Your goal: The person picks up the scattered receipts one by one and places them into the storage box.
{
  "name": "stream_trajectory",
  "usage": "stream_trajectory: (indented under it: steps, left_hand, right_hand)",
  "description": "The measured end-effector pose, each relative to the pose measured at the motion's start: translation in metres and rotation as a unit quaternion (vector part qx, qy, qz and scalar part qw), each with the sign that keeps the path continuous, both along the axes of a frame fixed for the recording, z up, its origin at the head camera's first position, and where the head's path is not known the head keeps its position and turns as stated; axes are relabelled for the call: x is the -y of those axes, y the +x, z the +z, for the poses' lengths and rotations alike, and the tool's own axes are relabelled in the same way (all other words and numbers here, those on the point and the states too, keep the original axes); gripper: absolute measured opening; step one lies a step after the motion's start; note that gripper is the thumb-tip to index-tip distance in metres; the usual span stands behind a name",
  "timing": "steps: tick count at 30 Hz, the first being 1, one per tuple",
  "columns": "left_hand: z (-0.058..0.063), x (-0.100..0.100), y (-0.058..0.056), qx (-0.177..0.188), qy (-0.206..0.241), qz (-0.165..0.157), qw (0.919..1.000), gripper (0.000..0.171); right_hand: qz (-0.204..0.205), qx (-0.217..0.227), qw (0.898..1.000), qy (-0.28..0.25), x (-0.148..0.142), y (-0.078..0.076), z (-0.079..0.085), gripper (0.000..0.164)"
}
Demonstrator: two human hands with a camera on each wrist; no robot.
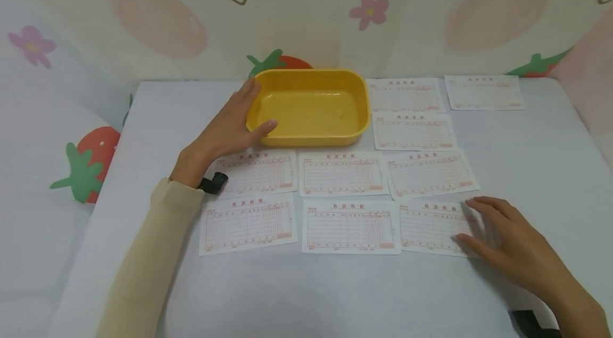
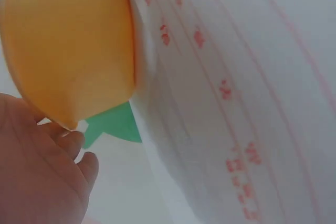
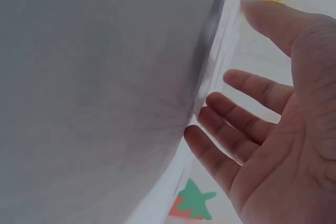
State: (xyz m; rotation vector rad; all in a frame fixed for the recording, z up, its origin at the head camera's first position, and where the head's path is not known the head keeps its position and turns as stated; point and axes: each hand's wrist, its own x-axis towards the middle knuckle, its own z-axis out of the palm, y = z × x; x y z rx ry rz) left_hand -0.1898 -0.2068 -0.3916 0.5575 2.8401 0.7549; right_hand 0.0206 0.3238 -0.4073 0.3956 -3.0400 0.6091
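Observation:
A shallow yellow basin sits at the back middle of the table. My left hand is at its left end, with the fingers along the left rim and the thumb spread out over the front left corner. In the left wrist view the fingertips are beside the basin's corner. My right hand is over the right end of a printed receipt slip in the front row, thumb and fingers apart. The right wrist view shows its fingers spread, with nothing between them. Whether they touch paper I cannot tell.
Several similar slips lie in rows, including a front middle slip, a front left slip and a slip beside the basin. Another slip lies apart at the back right. A patterned curtain hangs behind the white table.

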Motion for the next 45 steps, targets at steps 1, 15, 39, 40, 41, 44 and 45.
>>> stream_trajectory:
  steps: [1,15,39,40,41,44,45]
  left_hand:
    - [-0.0001,-0.0007,-0.0012,0.000,0.003,0.002,1.0000,0.105]
    - [-0.0021,-0.0022,-0.0016,0.007,0.005,0.022,0.9997,0.117]
    - [-0.0074,0.0031,-0.0027,0.014,0.002,0.034,0.9993,0.120]
    - [-0.0074,0.0031,-0.0024,0.015,0.001,0.034,0.9993,0.120]
    - [-0.0071,0.0031,-0.0022,0.016,0.001,0.034,0.9993,0.120]
    - [-0.0052,0.0028,-0.0024,0.015,-0.001,0.033,0.9993,0.120]
    - [-0.0042,0.0028,-0.0025,0.013,-0.001,0.033,0.9994,0.120]
  right_hand:
    - [-0.004,0.003,1.000,0.001,-0.0002,0.0009,-0.0003,0.076]
    - [-0.033,0.030,0.999,0.015,0.0011,0.0046,-0.0030,0.091]
    - [-0.046,0.043,0.998,-0.011,-0.0009,0.0049,-0.0042,0.071]
    - [-0.044,0.041,0.998,-0.012,-0.0014,0.0052,-0.0044,0.072]
    - [-0.043,0.040,0.998,-0.010,-0.0016,0.0055,-0.0047,0.073]
    - [-0.044,0.036,0.998,-0.003,-0.0023,0.0043,-0.0048,0.074]
    - [-0.045,0.036,0.998,-0.001,-0.0025,0.0035,-0.0043,0.073]
